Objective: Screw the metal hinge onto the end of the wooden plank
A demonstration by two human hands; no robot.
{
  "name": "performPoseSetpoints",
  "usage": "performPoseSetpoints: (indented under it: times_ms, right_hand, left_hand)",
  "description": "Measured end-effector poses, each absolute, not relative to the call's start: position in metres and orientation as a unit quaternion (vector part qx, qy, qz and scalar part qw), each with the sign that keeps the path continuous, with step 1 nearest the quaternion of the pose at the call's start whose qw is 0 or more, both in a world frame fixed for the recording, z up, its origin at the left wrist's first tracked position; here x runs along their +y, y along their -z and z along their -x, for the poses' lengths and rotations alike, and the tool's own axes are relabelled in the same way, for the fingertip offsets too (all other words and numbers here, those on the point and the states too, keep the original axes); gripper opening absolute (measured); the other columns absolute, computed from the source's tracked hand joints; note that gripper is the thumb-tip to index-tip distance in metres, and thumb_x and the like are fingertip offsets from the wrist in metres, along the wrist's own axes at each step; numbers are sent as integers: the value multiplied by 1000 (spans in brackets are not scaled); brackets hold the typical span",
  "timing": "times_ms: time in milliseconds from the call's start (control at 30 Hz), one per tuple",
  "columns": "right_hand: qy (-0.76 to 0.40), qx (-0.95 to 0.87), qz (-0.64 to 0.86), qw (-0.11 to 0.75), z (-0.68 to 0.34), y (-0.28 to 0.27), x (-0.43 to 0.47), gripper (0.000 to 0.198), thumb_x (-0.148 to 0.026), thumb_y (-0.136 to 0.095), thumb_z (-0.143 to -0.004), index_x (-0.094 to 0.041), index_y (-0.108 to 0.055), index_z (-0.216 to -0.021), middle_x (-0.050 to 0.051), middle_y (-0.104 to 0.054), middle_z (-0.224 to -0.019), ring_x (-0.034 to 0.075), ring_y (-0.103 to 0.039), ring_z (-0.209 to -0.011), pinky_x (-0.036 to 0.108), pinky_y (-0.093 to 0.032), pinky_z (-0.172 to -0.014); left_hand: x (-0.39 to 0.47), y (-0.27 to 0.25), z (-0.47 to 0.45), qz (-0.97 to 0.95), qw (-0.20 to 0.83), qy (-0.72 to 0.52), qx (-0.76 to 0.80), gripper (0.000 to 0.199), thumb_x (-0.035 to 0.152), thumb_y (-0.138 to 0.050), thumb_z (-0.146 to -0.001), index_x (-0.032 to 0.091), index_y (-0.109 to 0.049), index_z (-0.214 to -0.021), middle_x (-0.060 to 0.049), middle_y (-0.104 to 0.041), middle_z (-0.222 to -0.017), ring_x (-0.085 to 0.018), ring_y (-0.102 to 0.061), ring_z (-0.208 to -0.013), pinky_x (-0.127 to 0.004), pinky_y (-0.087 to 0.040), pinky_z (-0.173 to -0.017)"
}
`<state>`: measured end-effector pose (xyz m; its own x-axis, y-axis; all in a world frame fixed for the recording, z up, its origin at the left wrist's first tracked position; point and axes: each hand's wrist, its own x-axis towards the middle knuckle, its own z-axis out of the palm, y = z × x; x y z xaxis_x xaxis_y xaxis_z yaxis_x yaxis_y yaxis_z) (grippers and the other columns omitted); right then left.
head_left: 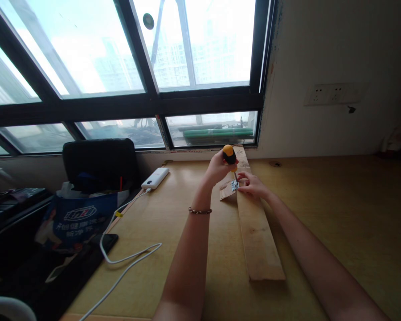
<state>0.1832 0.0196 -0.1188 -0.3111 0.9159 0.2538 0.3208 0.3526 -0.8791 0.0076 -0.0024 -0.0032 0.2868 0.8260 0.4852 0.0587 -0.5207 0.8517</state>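
My left hand (218, 168) is wrapped round the yellow-and-black handle of a screwdriver (229, 154), held upright with its shaft pointing down. Below it a small metal hinge (234, 185) joins a long wooden board (258, 236) and a short piece of wood (227, 191) at the board's left side. The screwdriver's tip reaches the hinge, though the screw under it is too small to make out. My right hand (251, 184) rests on the board, its thumb and fingers pinched at the hinge's right edge; whatever they hold there is hidden.
A white power bank (155, 178) with a white cable (133, 256) lies on the wooden table (183, 196) to the left. Beyond the left edge stand a black chair (100, 160) and a blue bag (76, 220). Windows and a wall with sockets (327, 93) bound the far side.
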Motion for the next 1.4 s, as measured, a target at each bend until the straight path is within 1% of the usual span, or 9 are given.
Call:
performPoseSetpoints:
  times_ms: [233, 467, 667, 900, 1400]
  right_hand:
    - [-364, -719, 433, 404, -183, 120, 21, 53, -21, -70, -63, -17, -47, -111, 6, -58, -105, 2, -47, -44, 16, -37, -35]
    - [-371, -720, 427, 402, -184, 122, 23, 53, -21, -70, -63, -17, -46, -111, 6, -58, -106, 2, -47, -42, 16, -38, -35]
    - [-370, -720, 424, 405, -184, 122, 22, 55, -23, -70, -62, -17, -46, -111, 6, -58, -105, 2, -46, -42, 16, -36, -34]
    - [-371, -717, 427, 407, -184, 122, 22, 56, -22, -70, -61, -16, -47, -111, 7, -58, -105, 2, -47, -42, 16, -37, -35]
    - [-371, -715, 433, 405, -183, 119, 21, 56, -22, -70, -61, -15, -47, -111, 8, -57, -107, 3, -47, -42, 17, -37, -34]
  left_hand:
    - [-5, 0, -7, -698, 378, -513, 326, 22, 9, -65, -56, 12, -58, -76, -4, -64, -75, -17, -59, -76, -30, -48, -71]
    - [-1, 4, -7, -707, 370, -515, 313, 22, 9, -64, -56, 13, -57, -77, -3, -63, -75, -16, -59, -75, -28, -48, -68]
    - [-2, 3, -7, -701, 378, -514, 320, 22, 8, -64, -56, 13, -56, -76, -3, -64, -74, -16, -59, -73, -28, -48, -68]
    - [-2, 3, -7, -703, 377, -515, 315, 21, 9, -64, -57, 13, -57, -76, -3, -64, -75, -15, -58, -74, -27, -47, -68]
    - [5, 11, -8, -719, 361, -506, 310, 20, 12, -63, -58, 13, -58, -77, -4, -64, -77, -15, -58, -74, -30, -48, -70]
